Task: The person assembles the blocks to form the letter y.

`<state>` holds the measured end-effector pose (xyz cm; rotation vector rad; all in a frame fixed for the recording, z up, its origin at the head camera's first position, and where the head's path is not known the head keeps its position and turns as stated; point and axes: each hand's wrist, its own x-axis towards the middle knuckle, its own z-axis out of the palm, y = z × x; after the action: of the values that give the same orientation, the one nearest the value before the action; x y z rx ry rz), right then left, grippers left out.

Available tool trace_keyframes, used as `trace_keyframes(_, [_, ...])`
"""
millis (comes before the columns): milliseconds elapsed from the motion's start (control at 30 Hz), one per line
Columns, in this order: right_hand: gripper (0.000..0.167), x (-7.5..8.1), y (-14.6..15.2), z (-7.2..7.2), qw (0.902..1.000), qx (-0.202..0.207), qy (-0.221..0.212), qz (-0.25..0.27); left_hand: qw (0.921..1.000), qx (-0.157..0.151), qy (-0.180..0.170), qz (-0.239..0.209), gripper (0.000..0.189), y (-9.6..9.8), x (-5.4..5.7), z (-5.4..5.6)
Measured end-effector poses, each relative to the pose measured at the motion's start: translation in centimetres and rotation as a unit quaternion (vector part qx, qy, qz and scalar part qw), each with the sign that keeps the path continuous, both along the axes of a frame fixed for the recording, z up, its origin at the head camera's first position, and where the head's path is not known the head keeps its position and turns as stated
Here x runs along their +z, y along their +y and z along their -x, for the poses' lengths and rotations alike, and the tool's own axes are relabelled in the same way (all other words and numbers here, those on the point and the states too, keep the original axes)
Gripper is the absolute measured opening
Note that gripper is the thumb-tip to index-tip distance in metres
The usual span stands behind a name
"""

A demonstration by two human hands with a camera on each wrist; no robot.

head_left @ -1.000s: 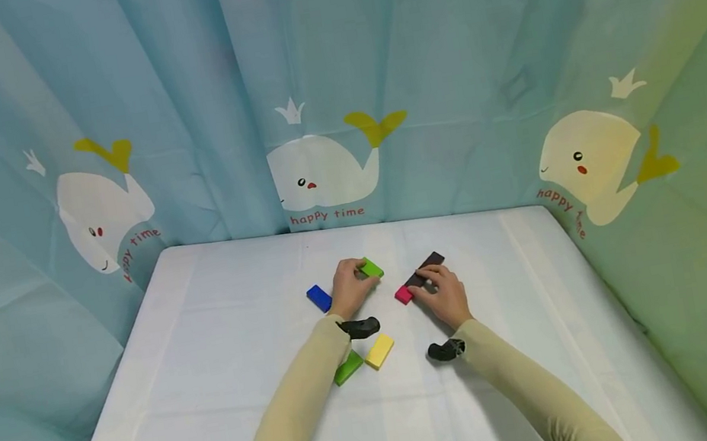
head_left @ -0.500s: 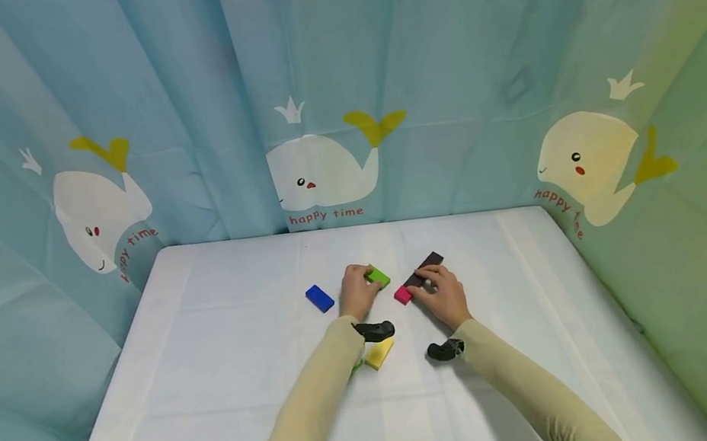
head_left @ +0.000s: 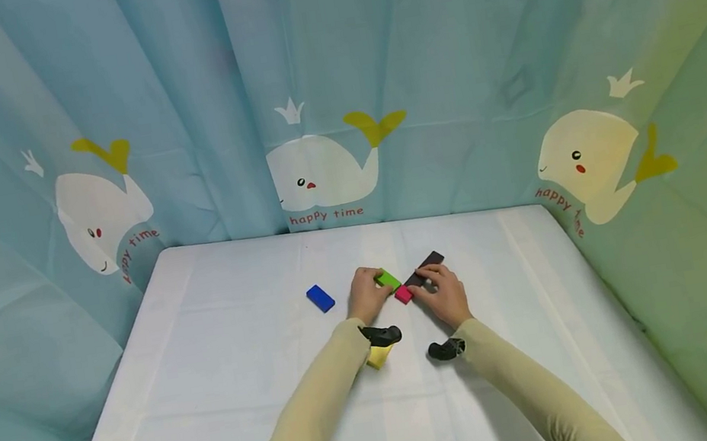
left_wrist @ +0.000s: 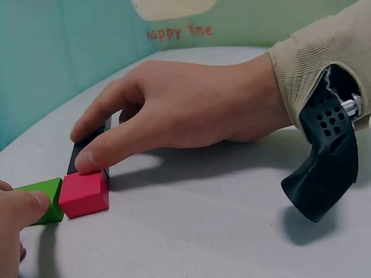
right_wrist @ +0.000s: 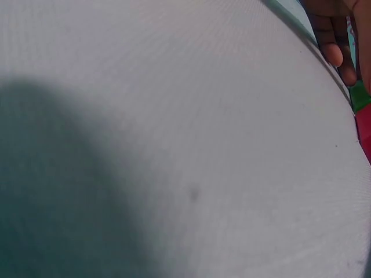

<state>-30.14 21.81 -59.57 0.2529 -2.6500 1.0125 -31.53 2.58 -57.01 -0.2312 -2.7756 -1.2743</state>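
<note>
Ease flat green rectangular block (head_left: 389, 280), just below frame centre and pinched in curled left hand (head_left: 366, 297), squarely against small red block (head_left: 403, 295), bracing long dark bar (head_left: 432, 260), lightly pinched in half-curled right hand (head_left: 446, 300).

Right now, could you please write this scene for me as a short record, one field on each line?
left hand: pinches the green block
right hand: holds the black bar
pink block: at the near end of the black bar
contact: green block's end meets, or nearly meets, the pink block
blue block: on the white table, left of the left hand
yellow block: partly hidden by the left arm's wrist camera
backdrop: whale-print curtain
</note>
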Motion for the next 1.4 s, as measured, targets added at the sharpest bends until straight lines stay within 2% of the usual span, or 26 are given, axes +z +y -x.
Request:
trace_keyframes(233, [0.046,-0.04,0.11,0.13,1.0000,0.000,0.005,-0.002,1.0000,-0.002,0.004,-0.002,0.039,0.13,0.20,-0.09])
trace_keyframes(933, [0.044,-0.12,-0.06,-0.05,0.9999,-0.004,0.009,-0.006,0.9991,0.025,0.019,0.029,0.039,0.59,0.06,-0.32])
trace_keyframes(1400, [0.045,-0.35,-0.01,0.09,0.9999,-0.006,0.007,-0.011,0.9995,0.027,0.014,0.007,0.038,0.54,0.05,-0.52])
